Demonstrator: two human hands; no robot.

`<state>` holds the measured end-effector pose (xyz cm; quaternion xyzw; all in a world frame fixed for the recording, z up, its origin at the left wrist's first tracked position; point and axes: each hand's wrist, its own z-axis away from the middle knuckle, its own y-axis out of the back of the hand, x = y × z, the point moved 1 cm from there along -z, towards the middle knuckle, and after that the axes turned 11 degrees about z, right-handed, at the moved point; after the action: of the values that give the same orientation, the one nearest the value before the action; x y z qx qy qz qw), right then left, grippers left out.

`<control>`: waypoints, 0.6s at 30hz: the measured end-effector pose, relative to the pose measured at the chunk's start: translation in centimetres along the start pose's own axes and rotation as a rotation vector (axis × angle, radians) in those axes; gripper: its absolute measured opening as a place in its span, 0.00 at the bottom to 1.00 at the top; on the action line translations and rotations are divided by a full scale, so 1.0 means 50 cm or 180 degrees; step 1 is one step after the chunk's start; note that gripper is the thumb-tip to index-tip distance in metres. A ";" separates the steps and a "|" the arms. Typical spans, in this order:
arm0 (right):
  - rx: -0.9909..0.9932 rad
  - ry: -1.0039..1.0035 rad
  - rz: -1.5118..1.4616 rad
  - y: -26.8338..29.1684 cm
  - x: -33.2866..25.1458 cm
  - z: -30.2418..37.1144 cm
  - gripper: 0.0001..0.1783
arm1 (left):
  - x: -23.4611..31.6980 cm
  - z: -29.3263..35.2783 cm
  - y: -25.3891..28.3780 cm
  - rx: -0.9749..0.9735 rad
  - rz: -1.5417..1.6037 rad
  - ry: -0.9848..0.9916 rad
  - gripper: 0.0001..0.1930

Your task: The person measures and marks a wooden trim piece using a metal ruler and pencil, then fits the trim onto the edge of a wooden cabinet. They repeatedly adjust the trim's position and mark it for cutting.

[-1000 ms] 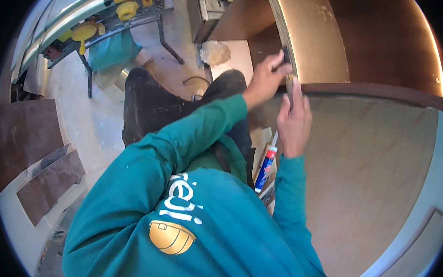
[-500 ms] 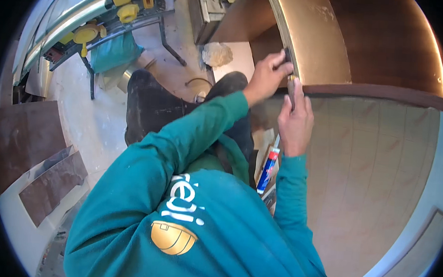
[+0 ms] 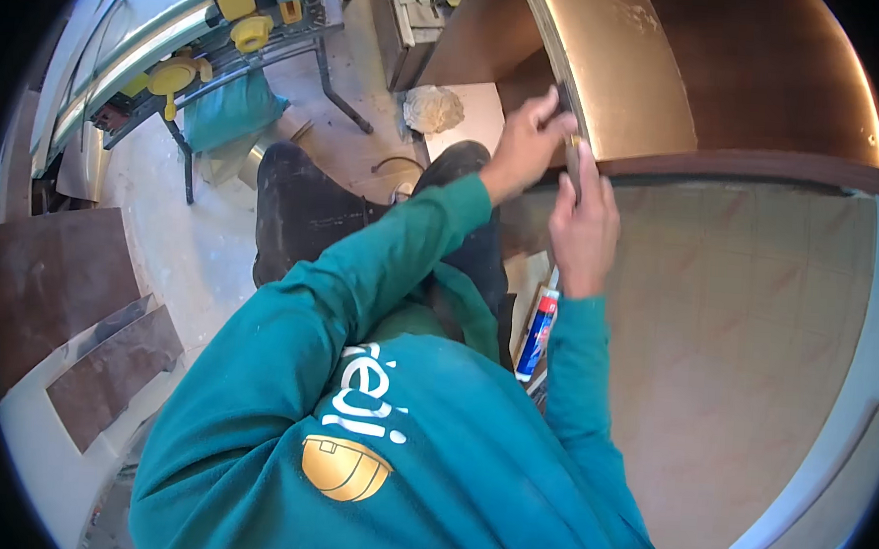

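Note:
At the edge of a curved wooden panel (image 3: 619,65), both my hands work close together. My right hand (image 3: 586,237) is closed around a slim brown-handled hand tool (image 3: 574,164) with a brass-coloured collar; its exact kind is not clear. The fingers of my left hand (image 3: 524,150) are bent in a pinch beside the tool's front end. A small dark piece (image 3: 565,97) shows at those fingertips, against the panel's layered edge; I cannot tell whether it is part of the tool.
A blue, white and red sealant cartridge (image 3: 538,334) lies by my right forearm. A wide covered surface (image 3: 723,359) spreads to the right. At the upper left stands a metal stand with yellow clamps (image 3: 251,34). Brown offcut sheets (image 3: 61,285) lean at the left; a pale lump (image 3: 432,109) sits ahead.
My right hand and the tool have shifted slightly up and left along the panel edge. The left hand has moved a little the same way, its fingers slightly more spread.

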<state>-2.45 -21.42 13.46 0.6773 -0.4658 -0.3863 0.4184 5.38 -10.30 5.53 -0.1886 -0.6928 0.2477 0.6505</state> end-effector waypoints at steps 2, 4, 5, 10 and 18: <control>-0.0271 -0.0226 0.0035 0.002 -0.027 -0.011 0.30 | 0.033 -0.015 0.004 0.0031 0.0311 0.0224 0.41; -0.0171 -0.0222 -0.0015 -0.006 -0.035 0.005 0.29 | -0.013 -0.029 0.029 -0.0036 0.0427 0.0154 0.41; -0.0094 -0.0210 -0.0041 -0.006 -0.039 0.006 0.29 | -0.009 -0.038 0.032 -0.0083 0.0482 0.0095 0.40; 0.0463 -0.0199 -0.0133 0.033 -0.052 0.058 0.29 | -0.019 -0.043 0.039 0.0284 0.1351 0.0402 0.28; 0.0553 -0.0393 -0.0513 0.059 -0.034 0.089 0.30 | 0.010 -0.102 0.049 -0.0163 0.0379 0.0632 0.19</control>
<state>-7.85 -21.34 14.85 0.7211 -0.4664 -0.4179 0.2963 10.29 -7.53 4.68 -0.2695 -0.6186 0.2483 0.6951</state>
